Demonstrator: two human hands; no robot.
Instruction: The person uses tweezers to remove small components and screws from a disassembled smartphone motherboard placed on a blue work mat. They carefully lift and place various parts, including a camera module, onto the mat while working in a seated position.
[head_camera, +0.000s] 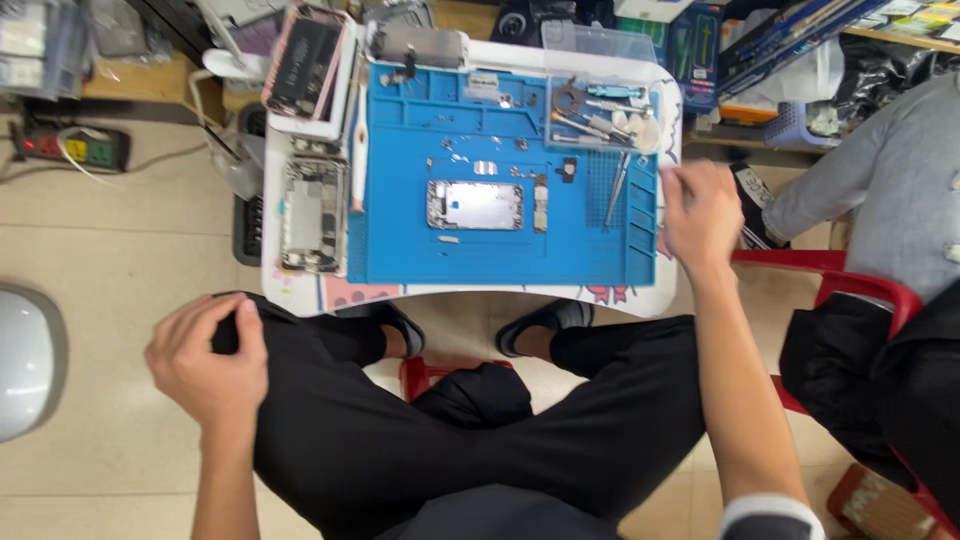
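Phone chassis (476, 205) at centre of blue mat (400, 250), long axis across mat, left-right. Your right hand (700, 215) at mat's right edge, nearer, fingers loosely curled, holding nothing visible. Your left hand (207, 362) off mat, below its left corner, resting on knee, empty.

The right hand (702, 212) is motion-blurred, its fingers indistinct; small parts on the blue mat (400, 255) are unreadable.

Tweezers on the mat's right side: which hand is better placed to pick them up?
Right, probably. The right hand hovers at the mat's right edge, just beside the tweezers. The left hand rests on the knee, below the table.
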